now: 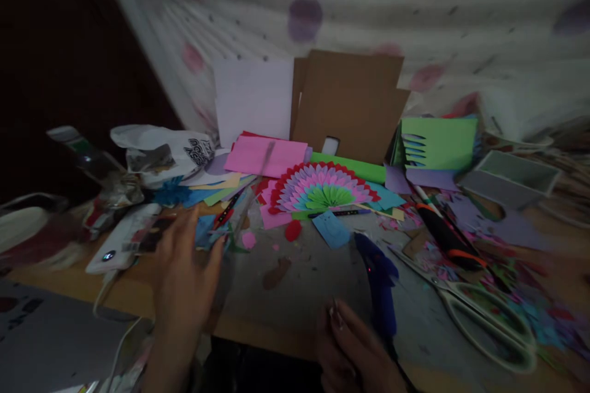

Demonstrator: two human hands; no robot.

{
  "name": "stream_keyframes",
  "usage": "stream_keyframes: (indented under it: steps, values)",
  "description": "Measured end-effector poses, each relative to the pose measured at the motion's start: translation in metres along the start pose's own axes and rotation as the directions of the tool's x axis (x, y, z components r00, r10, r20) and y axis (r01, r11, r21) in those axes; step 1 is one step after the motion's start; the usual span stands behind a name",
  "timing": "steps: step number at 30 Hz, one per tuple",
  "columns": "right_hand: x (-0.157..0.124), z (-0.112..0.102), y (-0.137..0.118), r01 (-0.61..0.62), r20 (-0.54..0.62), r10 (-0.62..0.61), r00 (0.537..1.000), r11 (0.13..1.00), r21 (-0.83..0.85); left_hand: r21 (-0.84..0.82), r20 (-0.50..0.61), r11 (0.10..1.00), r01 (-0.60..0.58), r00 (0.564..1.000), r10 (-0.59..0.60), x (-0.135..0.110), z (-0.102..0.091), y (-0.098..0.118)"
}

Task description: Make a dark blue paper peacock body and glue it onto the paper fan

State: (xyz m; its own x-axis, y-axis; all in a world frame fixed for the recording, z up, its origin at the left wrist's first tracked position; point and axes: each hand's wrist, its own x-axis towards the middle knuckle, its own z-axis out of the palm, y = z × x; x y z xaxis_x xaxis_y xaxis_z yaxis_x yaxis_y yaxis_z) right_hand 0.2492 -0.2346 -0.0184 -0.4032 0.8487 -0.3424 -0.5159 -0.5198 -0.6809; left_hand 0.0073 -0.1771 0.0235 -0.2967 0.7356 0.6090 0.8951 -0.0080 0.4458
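Note:
My left hand (182, 267) is over the left part of the table, its thumb and fingers apart and slightly blurred. Close to its fingertips lies a small blue paper piece (204, 232). Near the table's front edge, my right hand (353, 347) is closed in a pinch around a thin, pointed thing whose kind does not show. A blue glue gun (382, 288) with a small red light lies just right of that hand. Beyond both hands, a half-round paper fan (329, 190) has layered petals in green, blue, pink, lilac and red.
Large scissors (465, 301) lie at the right beside paper scraps (530, 301) and a black-and-orange tool (447, 236). A white power bank (124, 239) with a cable is at left, near a plastic bag (161, 153). Cardboard (350, 104) leans at the back.

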Motion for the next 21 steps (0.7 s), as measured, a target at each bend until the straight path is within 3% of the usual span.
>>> stream_keyframes:
  steps: [2, 5, 9, 11, 17, 21]
  values:
    - [-0.001, 0.007, -0.007, 0.034, -0.009, -0.034, 0.999, 0.998, 0.057, -0.125, 0.131, 0.992, 0.011, 0.991, 0.006, -0.011, 0.010, 0.007]
    - [-0.001, 0.013, -0.016, 0.107, -0.053, -0.104, 0.993, 0.993, 0.046, -0.183, 0.346, 0.983, 0.013, 0.937, 0.052, -0.028, 0.021, 0.021]
    - [0.000, 0.012, -0.015, 0.102, -0.138, -0.107, 0.985, 0.994, -0.041, -0.128, 0.480, 0.989, 0.075, 0.877, -0.005, -0.036, 0.028, 0.034]
    - [-0.001, 0.011, -0.011, 0.119, -0.170, -0.146, 0.975, 0.980, -0.160, -0.123, 0.517, 0.986, 0.113, 0.855, -0.033, -0.035, 0.029, 0.036]
    - [-0.006, 0.013, -0.005, 0.181, -0.251, -0.409, 0.877, 0.767, -0.616, -0.161, 0.573, 0.947, 0.277, 0.808, -0.139, -0.032, 0.023, 0.031]
    - [0.000, 0.012, -0.009, 0.219, -0.215, -0.553, 0.805, 0.613, -0.759, -0.352, 0.597, 0.757, 0.551, 0.755, -0.272, -0.035, 0.016, 0.024]
